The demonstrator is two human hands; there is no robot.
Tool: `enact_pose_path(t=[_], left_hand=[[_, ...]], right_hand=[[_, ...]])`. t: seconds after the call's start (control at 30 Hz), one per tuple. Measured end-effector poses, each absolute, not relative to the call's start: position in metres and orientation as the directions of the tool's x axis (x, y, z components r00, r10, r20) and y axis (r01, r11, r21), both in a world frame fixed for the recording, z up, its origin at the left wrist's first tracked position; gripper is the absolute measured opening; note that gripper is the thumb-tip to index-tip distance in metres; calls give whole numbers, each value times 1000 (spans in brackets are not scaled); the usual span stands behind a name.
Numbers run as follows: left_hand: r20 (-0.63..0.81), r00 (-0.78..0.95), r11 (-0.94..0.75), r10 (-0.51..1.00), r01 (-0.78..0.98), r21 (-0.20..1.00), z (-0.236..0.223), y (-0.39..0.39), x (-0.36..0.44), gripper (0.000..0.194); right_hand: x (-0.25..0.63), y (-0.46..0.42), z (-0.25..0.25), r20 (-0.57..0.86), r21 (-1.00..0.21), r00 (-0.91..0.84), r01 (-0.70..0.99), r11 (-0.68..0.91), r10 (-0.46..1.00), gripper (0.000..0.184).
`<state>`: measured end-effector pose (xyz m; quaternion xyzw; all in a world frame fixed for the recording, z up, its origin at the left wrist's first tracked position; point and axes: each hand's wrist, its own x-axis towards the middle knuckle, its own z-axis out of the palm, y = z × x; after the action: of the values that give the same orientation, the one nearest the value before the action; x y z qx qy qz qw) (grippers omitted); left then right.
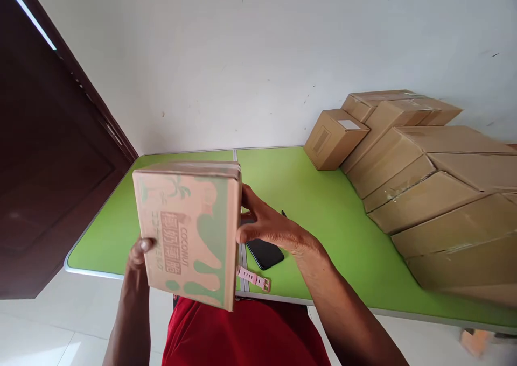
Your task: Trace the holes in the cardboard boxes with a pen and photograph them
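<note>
A cardboard box [189, 237] printed with green shapes and the word COCONUT is held up above the near edge of the table, its printed face turned toward me. My left hand [140, 252] grips its left side, the thumb pressed on the printed face. At the right side, my right hand [269, 223] presses its fingers and thumb against the box wall. Below the right hand lies a black phone [265, 254] on the table. Beside it, a pink watch strap [258, 280] is partly hidden by the box.
Several plain cardboard boxes [428, 177] stand together on the right of the green folding table [323, 215]. A smaller box [333, 140] with a white label is nearest the middle. A wall [258, 70] rises behind the table; a dark door [44, 150] stands left.
</note>
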<state>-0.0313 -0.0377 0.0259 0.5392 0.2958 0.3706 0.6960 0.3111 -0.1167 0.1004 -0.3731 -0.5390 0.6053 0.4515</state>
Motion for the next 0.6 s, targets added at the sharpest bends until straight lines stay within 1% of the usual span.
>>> enact_pose_path(t=[0.07,0.13,0.17,0.23,0.33,0.43,0.47,0.53,0.6], left_hand=[[-14,525,93,851,-125,988,27,-38,-44,68],[-12,511,45,860,-53,998,25,-38,-50,59],[-11,510,26,860,-21,999,23,-38,-52,57],[-12,516,-1,857,25,1000,19,-38,-51,54],[-13,528,-19,849,55,998,22,-42,-45,45],[-15,523,-13,852,49,999,31,-49,-38,44],[-14,515,-7,857,39,999,34,-51,-36,47],[-11,493,10,870,3,1000,37,-53,-31,62],[-13,479,39,878,-44,998,39,-52,-24,82]], right_hand=[[310,-118,100,84,-989,-324,-146,38,942,146],[309,-123,103,116,-993,-314,-57,103,942,171],[308,-126,105,112,-993,-307,1,118,945,180],[308,-133,108,77,-990,-297,87,107,952,189],[309,-141,110,62,-991,-293,95,93,954,191],[312,-140,103,140,-987,-284,37,156,949,186],[313,-138,99,176,-983,-275,1,183,945,183],[314,-133,88,223,-974,-260,-92,206,940,172],[313,-128,75,214,-967,-251,-191,168,944,152]])
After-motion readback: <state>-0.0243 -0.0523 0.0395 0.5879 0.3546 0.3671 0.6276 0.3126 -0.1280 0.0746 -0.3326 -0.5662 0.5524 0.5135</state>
